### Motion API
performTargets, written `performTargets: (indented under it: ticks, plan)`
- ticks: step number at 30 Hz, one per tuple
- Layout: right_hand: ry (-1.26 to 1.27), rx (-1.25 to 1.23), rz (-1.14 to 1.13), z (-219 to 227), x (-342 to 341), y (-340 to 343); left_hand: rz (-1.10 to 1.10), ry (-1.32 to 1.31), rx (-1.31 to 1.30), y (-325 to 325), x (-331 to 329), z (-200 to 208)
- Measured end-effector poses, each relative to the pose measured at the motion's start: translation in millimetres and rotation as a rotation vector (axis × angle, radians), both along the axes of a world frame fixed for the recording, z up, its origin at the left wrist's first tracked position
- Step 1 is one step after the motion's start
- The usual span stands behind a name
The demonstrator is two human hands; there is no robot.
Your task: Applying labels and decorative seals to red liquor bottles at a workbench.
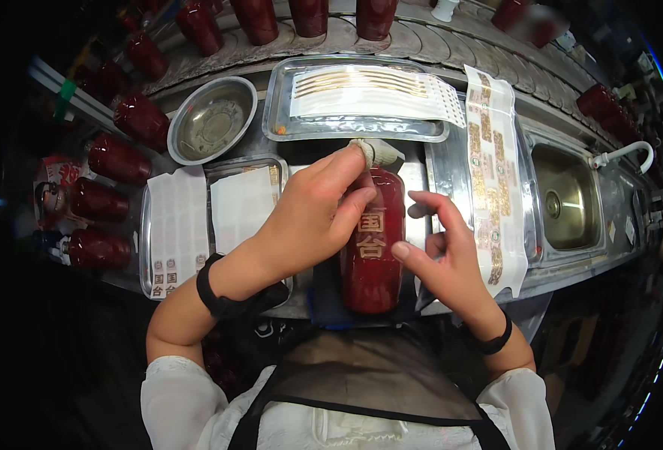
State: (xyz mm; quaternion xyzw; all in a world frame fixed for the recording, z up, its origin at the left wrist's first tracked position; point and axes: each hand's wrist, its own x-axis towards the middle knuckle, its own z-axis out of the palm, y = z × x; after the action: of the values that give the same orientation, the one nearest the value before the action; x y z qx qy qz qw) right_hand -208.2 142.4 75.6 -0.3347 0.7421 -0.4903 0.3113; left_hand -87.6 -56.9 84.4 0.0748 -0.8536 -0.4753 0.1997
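Two hands [312, 217] on one dark red bottle [372, 255], lying flat on a blue mat [324, 300] right in front of the body. Left fingers [346, 169] curled over the neck end, gripping a small grey cloth [376, 152] against the cap and shoulder of the bottle. Right hand [440, 259] more open, fingers [429, 206] spread narrow, thumb tip touching the bottle's right flank beside a gold label; no full grip there, only a steadying touch. Long axis of the bottle running straight away from the body, neck at the far end, base nearest the chest; left hand closer to the neck, right hand closer to the middle. Directly beyond the neck, a shallow metal tray [282, 127] holding a white sheet of thin gold strips [361, 82]. Left of that, a round metal bowl [211, 120], seemingly with only a little liquid or residue in it, hard to tell. Nearer on the left, a second tray [145, 225] with white sheets of small labels [175, 232]. On the right, a long strip of gold-patterned stickers [493, 172] draped over a third tray, then a steel sink [568, 199] with a white tap [624, 154]. Many more red bottles [117, 157] lined up along the far and left edges of the bench.
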Motion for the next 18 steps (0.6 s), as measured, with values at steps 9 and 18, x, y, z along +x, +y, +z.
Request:
performTargets:
  ticks: [9,18]
  plan:
    - [0.012,0.009,0.01,-7.8,-0.7,-23.3,0.076,0.0,-0.026,1.4,-12.3,0.2]
    - [-0.138,-0.066,0.038,-15.7,-5.0,-15.7,0.206,-0.081,0.424,5.2,18.2,-28.4]
